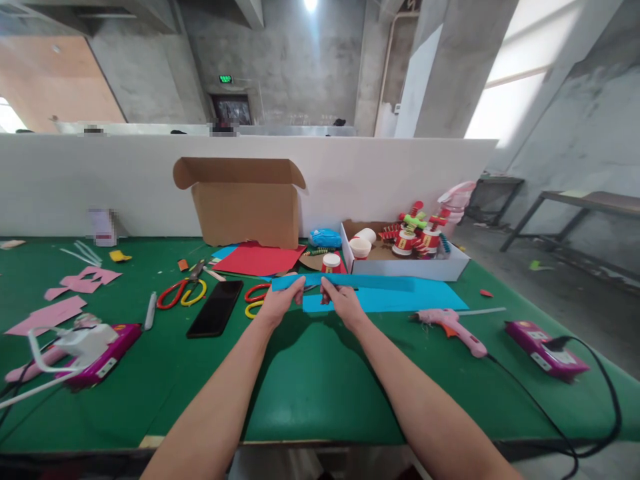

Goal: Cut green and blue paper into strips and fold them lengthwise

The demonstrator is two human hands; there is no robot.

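Forearms [220,390] are outstretched | blue strip [369,281] is clamped between fingers of left hand [281,301] and right hand [346,303] | presumably for tautness

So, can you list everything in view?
Paper strip: one, blue, centre
Paper sheets: several, blue and red, centre
Paper pieces: several, pink, left
Smartphone: one, black, left
Scissors: two, red-yellow handles, beside smartphone
Glue gun: at least one, pink, right
Power strips: two, purple, both sides
Cardboard box: one, brown, back
Open box: one, white, rear right
Cups: several, white and red, rear
Tabletop: one, green, beneath
Exit sign: one, green, wall
Left fingers: one set, on strip
Right fingers: one set, on strip
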